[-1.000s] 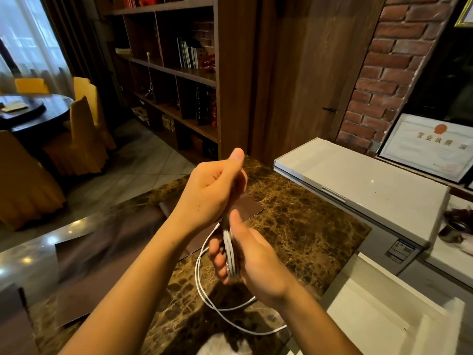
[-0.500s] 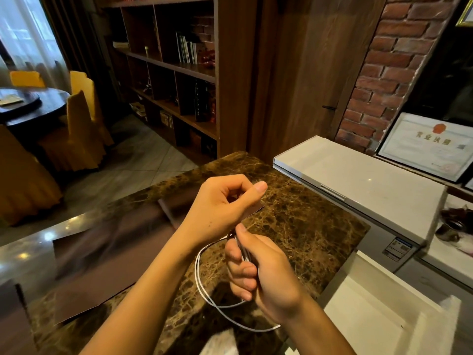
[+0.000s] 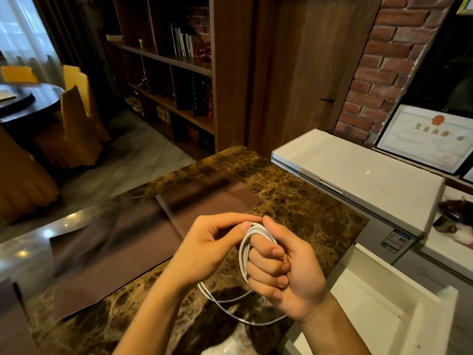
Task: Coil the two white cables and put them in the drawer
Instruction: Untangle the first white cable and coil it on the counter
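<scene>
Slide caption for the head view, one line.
Right hand holds a half-coiled white cable, left hand pinching its top, above a marble counter beside the open drawer.

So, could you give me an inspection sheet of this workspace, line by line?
Surface: marble counter, a brown mat lying on it.
Job's things: white cable partly coiled, loose loops hanging below; drawer open at right; second cable not made out.
Clutter: pale blurred thing at bottom edge, unidentifiable.
Hands: left hand pinches the coil's top; right hand grips the coil round its fingers.
Cables: nothing seen beyond the job's.
Surroundings: bookshelf, brick wall, framed certificate, yellow-covered chairs.
</scene>
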`<state>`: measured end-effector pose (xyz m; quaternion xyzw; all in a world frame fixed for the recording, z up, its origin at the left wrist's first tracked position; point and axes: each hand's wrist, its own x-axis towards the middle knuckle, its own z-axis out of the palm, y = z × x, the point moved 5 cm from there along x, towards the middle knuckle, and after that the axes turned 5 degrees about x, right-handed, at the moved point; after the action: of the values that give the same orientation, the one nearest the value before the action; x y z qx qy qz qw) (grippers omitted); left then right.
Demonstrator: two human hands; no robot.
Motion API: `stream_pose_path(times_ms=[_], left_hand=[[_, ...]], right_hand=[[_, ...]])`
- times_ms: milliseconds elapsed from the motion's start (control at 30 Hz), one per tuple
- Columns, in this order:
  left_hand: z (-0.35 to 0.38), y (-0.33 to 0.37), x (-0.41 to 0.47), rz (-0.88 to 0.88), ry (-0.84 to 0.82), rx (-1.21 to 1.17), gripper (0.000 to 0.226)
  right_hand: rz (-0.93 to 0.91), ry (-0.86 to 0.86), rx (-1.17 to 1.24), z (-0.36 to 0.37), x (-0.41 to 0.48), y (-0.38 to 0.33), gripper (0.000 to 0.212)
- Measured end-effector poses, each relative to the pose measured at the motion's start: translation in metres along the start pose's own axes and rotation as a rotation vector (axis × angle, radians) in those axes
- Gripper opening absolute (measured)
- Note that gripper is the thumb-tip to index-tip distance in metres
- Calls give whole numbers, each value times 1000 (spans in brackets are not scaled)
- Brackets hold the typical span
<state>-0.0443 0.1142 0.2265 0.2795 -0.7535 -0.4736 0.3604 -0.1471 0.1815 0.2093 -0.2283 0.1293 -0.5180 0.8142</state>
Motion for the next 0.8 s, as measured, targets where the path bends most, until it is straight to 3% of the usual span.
stream_pose_path(times_ms=[200, 367, 567, 800], left_hand=[[14, 1, -19, -44, 60, -88, 29], [13, 2, -23, -3, 157, 30, 33], [3, 1, -28, -4, 257, 117, 32], [7, -14, -26, -151, 179, -127, 26]], right_hand=[[-30, 1, 14, -9, 2, -6, 54], [-21, 28, -36, -22, 7, -5, 52], [-254, 400, -563, -32, 2, -22, 40], [-319, 475, -547, -28, -2, -17, 38]])
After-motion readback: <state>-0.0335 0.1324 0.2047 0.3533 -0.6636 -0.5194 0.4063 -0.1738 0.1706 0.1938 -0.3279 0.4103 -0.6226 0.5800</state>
